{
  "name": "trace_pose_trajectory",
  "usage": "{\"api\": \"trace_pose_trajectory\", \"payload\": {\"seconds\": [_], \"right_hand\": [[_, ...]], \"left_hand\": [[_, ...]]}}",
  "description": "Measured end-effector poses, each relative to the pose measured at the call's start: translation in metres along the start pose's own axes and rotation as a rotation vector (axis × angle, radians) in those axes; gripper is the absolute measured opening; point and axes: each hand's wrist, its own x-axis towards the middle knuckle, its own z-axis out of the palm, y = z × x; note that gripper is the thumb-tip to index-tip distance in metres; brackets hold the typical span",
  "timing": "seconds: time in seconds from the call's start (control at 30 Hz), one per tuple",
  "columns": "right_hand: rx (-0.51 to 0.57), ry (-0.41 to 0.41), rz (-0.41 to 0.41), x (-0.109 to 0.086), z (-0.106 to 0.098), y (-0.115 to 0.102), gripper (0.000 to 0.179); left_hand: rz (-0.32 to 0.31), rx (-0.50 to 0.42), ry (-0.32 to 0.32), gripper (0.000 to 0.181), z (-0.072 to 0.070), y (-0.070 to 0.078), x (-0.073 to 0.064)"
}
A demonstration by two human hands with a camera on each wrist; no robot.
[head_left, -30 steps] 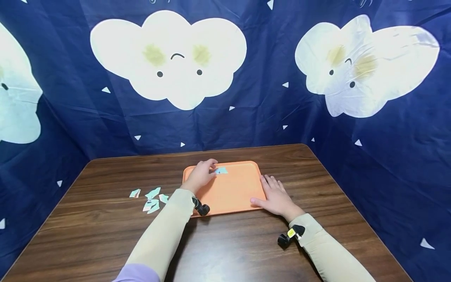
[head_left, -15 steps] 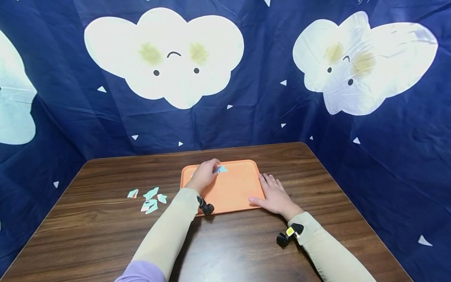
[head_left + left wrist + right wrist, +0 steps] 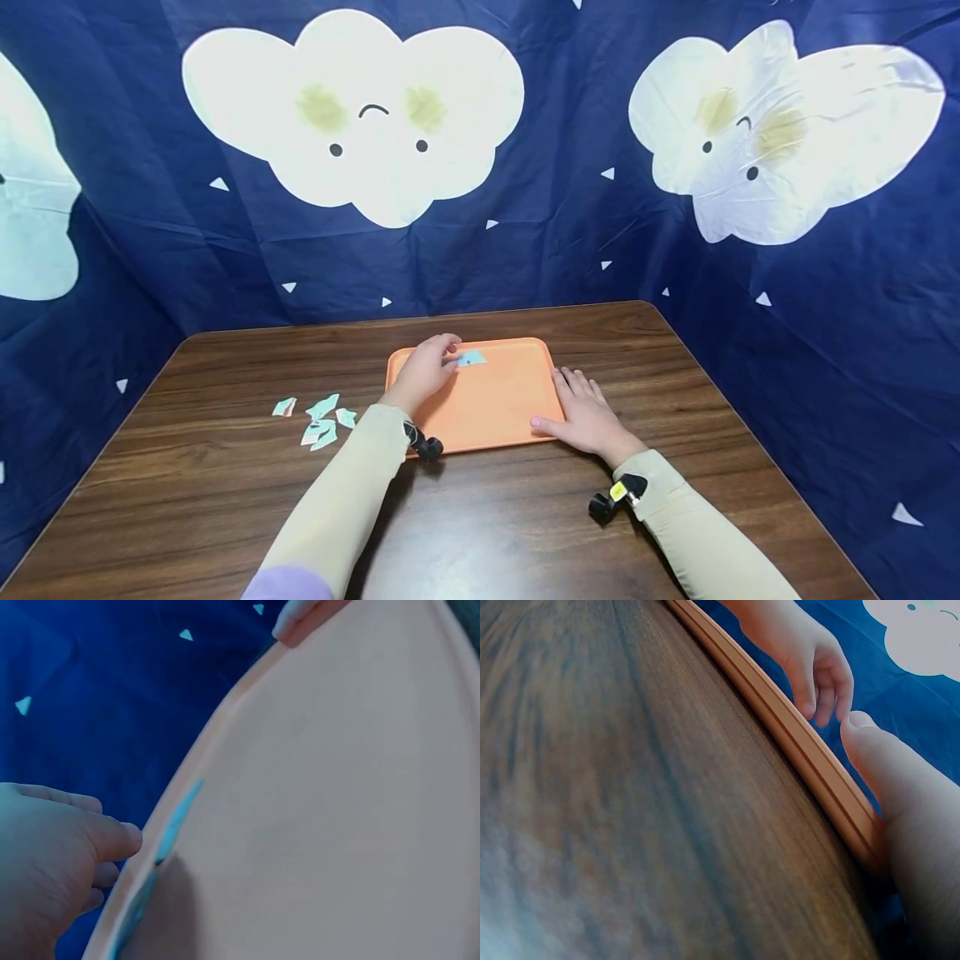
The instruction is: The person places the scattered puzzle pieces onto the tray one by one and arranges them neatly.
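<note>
An orange tray lies on the table, with a torn light-blue piece of paper flat near its far rim. Just left of that scrap is my left hand, fingers loosely bent and holding nothing. In the left wrist view the thumb of the left hand shows a small gap from the blue scrap. My right hand rests on the tray's right edge, fingers extended along the side and thumb over the near right corner.
Several torn pale-blue paper scraps lie on the brown wooden table left of the tray, one scrap a little apart. A dark blue curtain with white clouds stands behind the table and along both sides.
My left hand shifts right over the scrap, then draws back left from it, uncovering more of it. The right hand stays on the tray's edge.
</note>
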Motion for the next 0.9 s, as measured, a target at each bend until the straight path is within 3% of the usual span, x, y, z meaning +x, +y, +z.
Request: {"api": "trace_pose_trajectory", "payload": {"seconds": [0.2,0.37,0.57,0.73,0.9], "right_hand": [[0.012,0.005,0.001,0.000,0.000,0.000,0.109],[0.014,0.003,0.000,0.000,0.002,0.001,0.108],[0.013,0.005,-0.003,0.001,0.003,0.001,0.109],[0.018,0.000,-0.005,0.001,0.001,-0.001,0.108],[0.023,0.004,-0.005,0.000,0.001,-0.002,0.108]], "left_hand": [[0.031,-0.061,0.042,0.038,-0.022,-0.003,-0.019],[0.039,-0.058,0.078,0.037,-0.034,-0.012,-0.037],[-0.003,-0.025,0.095,0.038,-0.046,-0.031,-0.057],[0.017,-0.024,0.142,0.036,-0.058,-0.050,-0.075],[-0.008,-0.024,0.161,0.034,-0.070,-0.070,-0.093]]}}
